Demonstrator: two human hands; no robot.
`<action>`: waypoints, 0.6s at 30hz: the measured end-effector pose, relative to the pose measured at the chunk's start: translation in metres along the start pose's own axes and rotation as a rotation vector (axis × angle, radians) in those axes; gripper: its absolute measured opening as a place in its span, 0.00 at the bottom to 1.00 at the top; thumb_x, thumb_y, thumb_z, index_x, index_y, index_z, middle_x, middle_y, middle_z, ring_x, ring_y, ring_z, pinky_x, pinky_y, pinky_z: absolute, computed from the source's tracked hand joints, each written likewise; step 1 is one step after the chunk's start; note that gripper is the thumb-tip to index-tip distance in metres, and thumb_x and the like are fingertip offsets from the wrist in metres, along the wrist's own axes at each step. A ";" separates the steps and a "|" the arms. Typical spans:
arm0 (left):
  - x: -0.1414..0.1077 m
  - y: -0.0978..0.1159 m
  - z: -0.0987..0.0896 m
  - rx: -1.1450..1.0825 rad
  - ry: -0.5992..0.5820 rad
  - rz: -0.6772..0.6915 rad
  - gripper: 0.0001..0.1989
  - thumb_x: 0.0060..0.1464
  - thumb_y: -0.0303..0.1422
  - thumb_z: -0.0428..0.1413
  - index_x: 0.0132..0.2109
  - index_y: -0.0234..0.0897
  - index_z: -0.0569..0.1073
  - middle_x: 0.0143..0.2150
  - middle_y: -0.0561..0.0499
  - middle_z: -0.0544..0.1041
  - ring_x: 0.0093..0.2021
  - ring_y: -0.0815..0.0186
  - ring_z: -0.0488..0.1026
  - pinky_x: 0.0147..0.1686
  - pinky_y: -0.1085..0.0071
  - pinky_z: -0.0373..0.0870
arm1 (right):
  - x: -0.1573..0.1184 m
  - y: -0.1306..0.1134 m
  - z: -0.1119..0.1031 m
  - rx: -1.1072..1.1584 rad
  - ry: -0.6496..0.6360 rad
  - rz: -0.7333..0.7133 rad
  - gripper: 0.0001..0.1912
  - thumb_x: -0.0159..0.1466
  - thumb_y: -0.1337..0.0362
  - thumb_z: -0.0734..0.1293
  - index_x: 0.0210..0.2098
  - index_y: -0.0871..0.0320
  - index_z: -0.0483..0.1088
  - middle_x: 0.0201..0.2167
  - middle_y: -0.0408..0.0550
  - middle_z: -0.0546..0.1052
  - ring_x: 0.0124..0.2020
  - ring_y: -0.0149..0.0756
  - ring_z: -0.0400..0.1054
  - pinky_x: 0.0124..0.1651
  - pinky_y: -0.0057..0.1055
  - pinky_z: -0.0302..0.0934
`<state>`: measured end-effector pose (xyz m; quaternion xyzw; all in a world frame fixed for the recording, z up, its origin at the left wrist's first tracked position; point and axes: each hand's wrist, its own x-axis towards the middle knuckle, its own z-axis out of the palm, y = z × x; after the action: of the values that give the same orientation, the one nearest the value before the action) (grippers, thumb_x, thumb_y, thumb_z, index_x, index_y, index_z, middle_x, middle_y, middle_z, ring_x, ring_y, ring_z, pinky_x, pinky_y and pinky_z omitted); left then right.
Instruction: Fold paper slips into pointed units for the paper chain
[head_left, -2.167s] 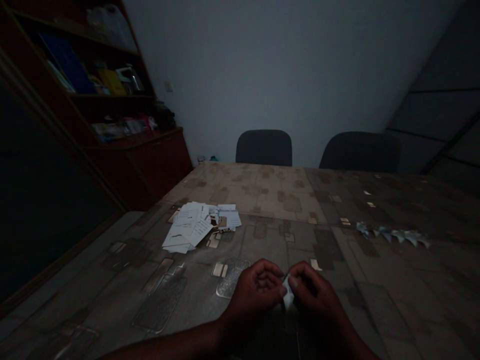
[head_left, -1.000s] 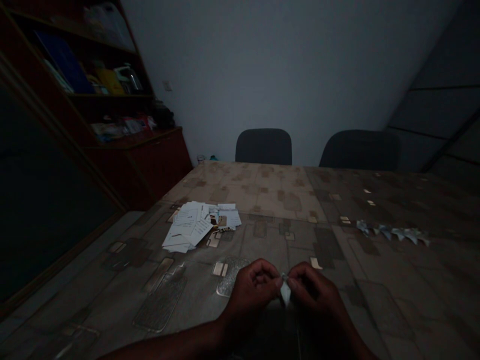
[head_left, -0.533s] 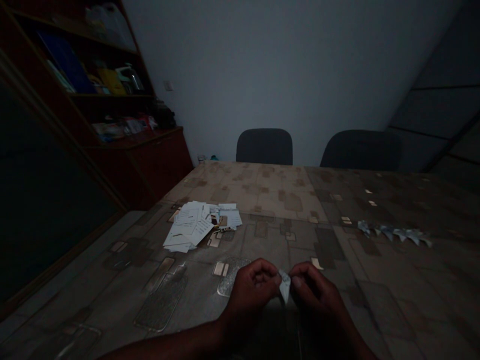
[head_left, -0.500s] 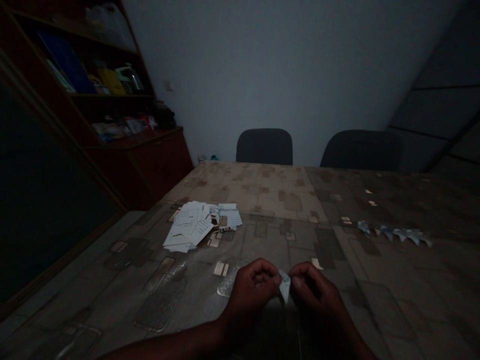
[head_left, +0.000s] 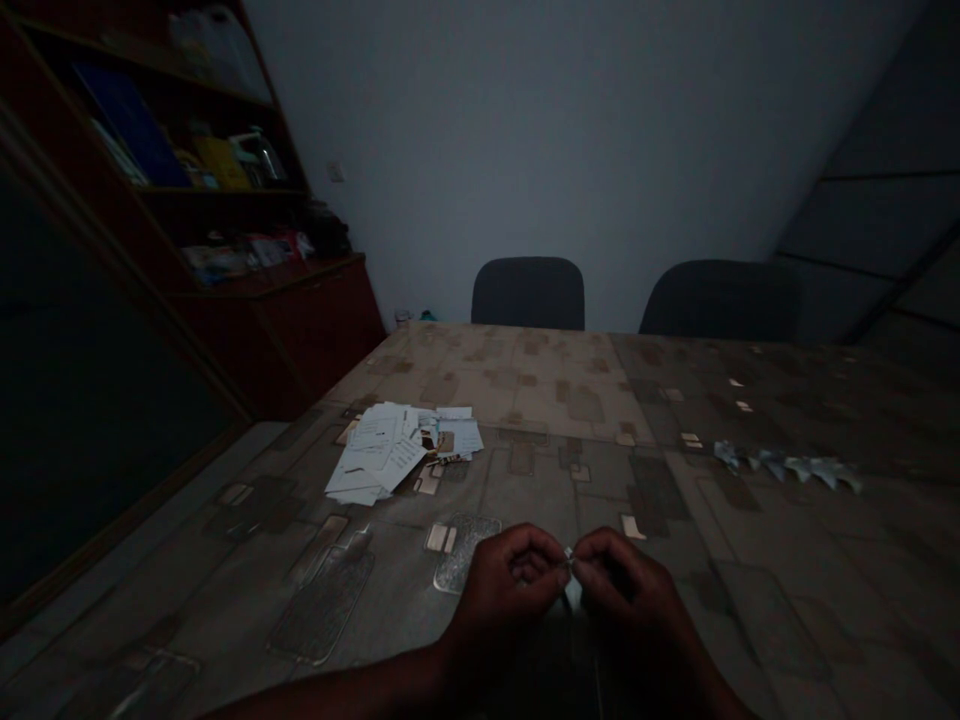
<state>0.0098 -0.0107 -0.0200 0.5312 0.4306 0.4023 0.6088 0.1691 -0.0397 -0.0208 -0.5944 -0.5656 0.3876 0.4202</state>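
Just above the table's near side, my left hand and my right hand meet, fingertips almost touching. Both pinch a small folded piece of paper between thumb and forefinger. Most of the paper is hidden behind the fingers; only a pale bit shows. To the left lies a loose pile of printed paper pieces. A row of several small folded paper shapes stands on the table at the right.
A patterned cloth covers the table. Two dark chairs, one at the middle and another at the right, stand behind its far edge. A dark red shelf cabinet holding various items is at the left.
My hands have drawn closer together. The folded paper, which hung as a pointed white shape between them, is now mostly covered by the fingertips.
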 end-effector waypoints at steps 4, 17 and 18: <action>0.000 -0.002 -0.001 -0.015 0.017 0.042 0.06 0.48 0.33 0.61 0.30 0.33 0.75 0.26 0.53 0.72 0.27 0.69 0.66 0.27 0.76 0.61 | 0.000 0.001 0.001 0.040 -0.003 -0.008 0.09 0.57 0.58 0.66 0.33 0.57 0.70 0.24 0.41 0.71 0.27 0.34 0.65 0.30 0.27 0.59; 0.002 0.001 -0.004 0.192 -0.013 0.219 0.01 0.47 0.27 0.60 0.29 0.34 0.77 0.30 0.49 0.74 0.33 0.65 0.70 0.34 0.73 0.64 | -0.002 0.001 0.002 0.010 -0.032 -0.032 0.07 0.59 0.60 0.65 0.35 0.56 0.68 0.27 0.43 0.74 0.29 0.34 0.69 0.33 0.28 0.62; 0.002 0.000 -0.005 0.178 -0.014 0.204 0.02 0.48 0.28 0.60 0.30 0.34 0.77 0.30 0.49 0.74 0.33 0.64 0.70 0.34 0.73 0.64 | -0.002 0.001 0.001 0.010 -0.038 -0.037 0.07 0.60 0.60 0.65 0.35 0.56 0.68 0.27 0.43 0.74 0.29 0.34 0.69 0.32 0.27 0.62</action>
<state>0.0061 -0.0075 -0.0208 0.6269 0.4041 0.4188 0.5181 0.1682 -0.0413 -0.0226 -0.5742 -0.5826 0.3936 0.4193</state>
